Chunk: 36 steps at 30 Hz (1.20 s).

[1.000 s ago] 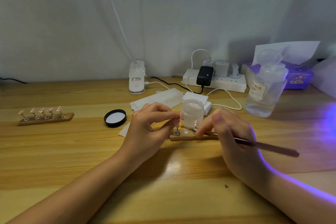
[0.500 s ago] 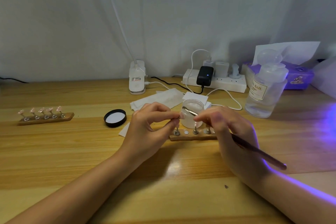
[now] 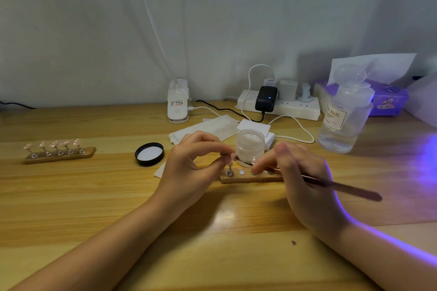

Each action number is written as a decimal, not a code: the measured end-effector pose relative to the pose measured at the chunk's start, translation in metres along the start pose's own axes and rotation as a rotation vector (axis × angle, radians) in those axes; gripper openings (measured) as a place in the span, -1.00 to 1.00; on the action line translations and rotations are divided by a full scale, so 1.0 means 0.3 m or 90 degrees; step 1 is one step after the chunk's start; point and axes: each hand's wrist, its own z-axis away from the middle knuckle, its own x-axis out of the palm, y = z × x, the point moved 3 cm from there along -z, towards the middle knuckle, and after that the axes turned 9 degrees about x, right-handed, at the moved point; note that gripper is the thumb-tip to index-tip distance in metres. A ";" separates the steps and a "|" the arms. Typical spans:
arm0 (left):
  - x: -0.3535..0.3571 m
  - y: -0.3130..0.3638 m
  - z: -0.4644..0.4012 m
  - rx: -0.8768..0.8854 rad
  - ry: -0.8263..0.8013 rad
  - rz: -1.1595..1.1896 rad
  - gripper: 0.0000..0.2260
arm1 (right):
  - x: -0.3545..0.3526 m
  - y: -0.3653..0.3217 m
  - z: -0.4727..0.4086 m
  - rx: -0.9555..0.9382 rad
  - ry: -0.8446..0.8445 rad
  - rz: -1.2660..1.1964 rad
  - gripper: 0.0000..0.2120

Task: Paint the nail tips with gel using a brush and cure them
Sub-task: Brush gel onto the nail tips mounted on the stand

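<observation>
My left hand (image 3: 191,168) pinches a small pink nail tip on its metal stand (image 3: 233,157) just above the wooden holder strip (image 3: 246,178). One stand (image 3: 229,172) remains on the strip beside bare white magnet spots. My right hand (image 3: 300,177) grips a thin brush (image 3: 343,186), its bristle end low by the strip and near the pinched tip. An open jar of white gel (image 3: 250,146) stands right behind the strip. Its black lid (image 3: 149,154) lies upside down to the left.
A second wooden strip (image 3: 59,155) with several pink nail tips sits at the far left. Behind are white wipes (image 3: 205,129), a power strip (image 3: 279,104) with chargers, a clear liquid bottle (image 3: 343,120) and a purple tissue box (image 3: 387,99). Purple light falls from the right.
My right hand lowered the brush from the jar's mouth to the strip, its handle swinging out flatter to the right. My left hand kept pinching the nail tip.
</observation>
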 end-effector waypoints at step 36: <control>-0.001 0.002 -0.001 -0.015 -0.007 0.024 -0.89 | -0.001 0.015 -0.004 -0.039 0.011 0.031 -0.60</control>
